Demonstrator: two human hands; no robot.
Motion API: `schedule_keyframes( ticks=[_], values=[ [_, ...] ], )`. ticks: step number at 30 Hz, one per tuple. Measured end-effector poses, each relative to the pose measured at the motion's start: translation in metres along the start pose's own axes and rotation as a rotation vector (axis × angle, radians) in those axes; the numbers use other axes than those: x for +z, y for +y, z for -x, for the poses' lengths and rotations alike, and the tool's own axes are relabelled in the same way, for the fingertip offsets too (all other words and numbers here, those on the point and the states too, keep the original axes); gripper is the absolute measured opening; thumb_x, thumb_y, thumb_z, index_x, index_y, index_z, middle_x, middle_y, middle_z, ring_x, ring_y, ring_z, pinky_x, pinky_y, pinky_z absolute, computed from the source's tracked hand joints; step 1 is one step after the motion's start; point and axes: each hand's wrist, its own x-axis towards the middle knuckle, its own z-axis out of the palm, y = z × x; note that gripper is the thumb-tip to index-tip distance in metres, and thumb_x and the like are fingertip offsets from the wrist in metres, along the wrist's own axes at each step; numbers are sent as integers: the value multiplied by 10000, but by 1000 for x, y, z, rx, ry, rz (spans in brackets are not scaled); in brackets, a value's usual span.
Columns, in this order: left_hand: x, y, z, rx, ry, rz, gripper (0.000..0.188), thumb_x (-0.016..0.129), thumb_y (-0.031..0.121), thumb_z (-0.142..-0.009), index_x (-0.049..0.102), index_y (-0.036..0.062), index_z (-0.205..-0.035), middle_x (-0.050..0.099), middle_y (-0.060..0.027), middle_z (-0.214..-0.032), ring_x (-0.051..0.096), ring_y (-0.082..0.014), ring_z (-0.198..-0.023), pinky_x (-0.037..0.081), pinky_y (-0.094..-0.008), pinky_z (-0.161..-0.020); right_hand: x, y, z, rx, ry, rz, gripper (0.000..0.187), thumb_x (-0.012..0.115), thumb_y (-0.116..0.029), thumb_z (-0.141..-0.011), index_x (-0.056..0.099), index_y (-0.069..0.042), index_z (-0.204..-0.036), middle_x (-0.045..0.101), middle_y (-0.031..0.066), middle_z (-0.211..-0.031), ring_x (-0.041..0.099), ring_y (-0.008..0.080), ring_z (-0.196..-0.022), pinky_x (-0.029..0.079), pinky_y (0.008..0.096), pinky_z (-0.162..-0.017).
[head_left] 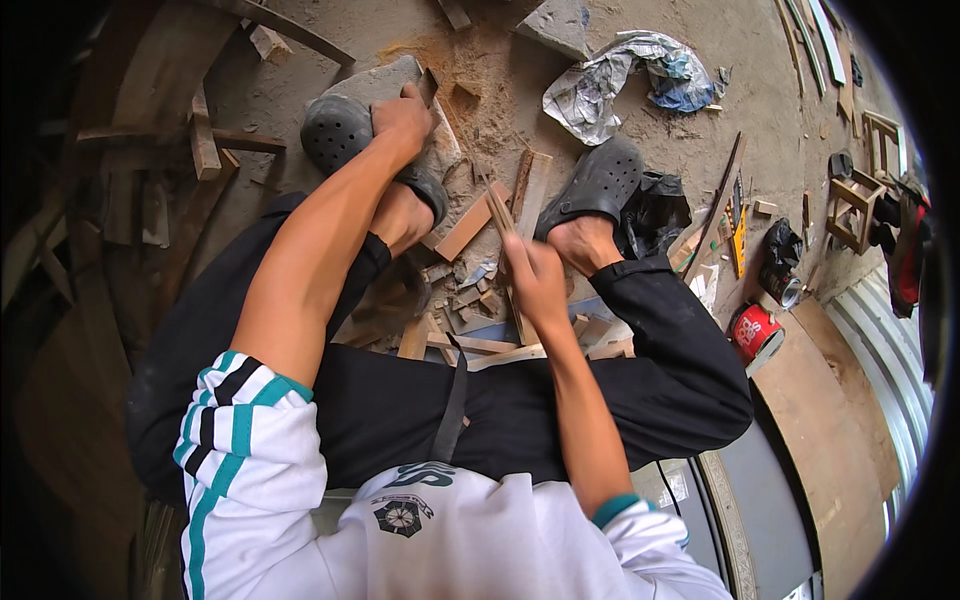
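Observation:
My left hand is closed beside my left clog, over a pale grey block. A short dark flat piece sticks up by its fingers; what that piece is I cannot make out. Between my knees, my right hand grips a thin wooden strip, which slants up and to the left and is smeared by motion. Just beyond that strip lie a reddish-brown wood piece and a paler wood piece. Small wood offcuts are piled beneath my hands.
Black clogs are on my feet. Crumpled silvery sheeting lies at the far right of them. A black plastic bag, a yellow tool and a red can stand to the right. Timber pieces clutter the left.

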Motion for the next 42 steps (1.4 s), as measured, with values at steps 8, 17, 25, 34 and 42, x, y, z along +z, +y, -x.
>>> schedule_keyframes(
  ticks=[8,17,25,34,42],
  values=[
    [-14,5,13,-9,-41,6,385,441,198,-930,413,-65,-1210,693,-257,-1015,692,-383,-936,460,-472,-897,-11,10,39,-56,13,-6,368,528,-266,-969,633,48,-807,535,194,-594,565,312,-539,413,414,-560],
    [-13,4,7,37,-60,-57,506,492,363,-937,406,-68,-1187,693,-265,-986,695,-383,-907,461,-473,-903,17,1,-62,-36,-2,23,355,548,-281,-960,640,44,-852,511,248,-629,537,295,-539,413,419,-562],
    [-18,5,11,37,-64,-77,472,451,318,-958,398,-90,-1191,694,-267,-953,694,-392,-879,500,-468,-833,11,41,-55,-240,17,-5,326,540,-272,-961,661,25,-905,560,247,-689,541,398,-593,433,434,-588],
    [-22,6,16,45,-69,-75,382,436,241,-947,405,-80,-1150,698,-264,-911,698,-394,-851,498,-484,-830,-20,70,-9,-145,-126,-46,393,522,-260,-970,566,35,-715,427,189,-560,442,242,-482,387,384,-527],
    [-10,0,2,109,-39,-139,402,464,247,-949,397,-103,-1137,699,-255,-868,703,-387,-806,523,-463,-753,24,54,-93,-127,-101,-119,374,501,-252,-977,544,43,-751,451,221,-628,476,273,-546,378,392,-555]
  ],
)
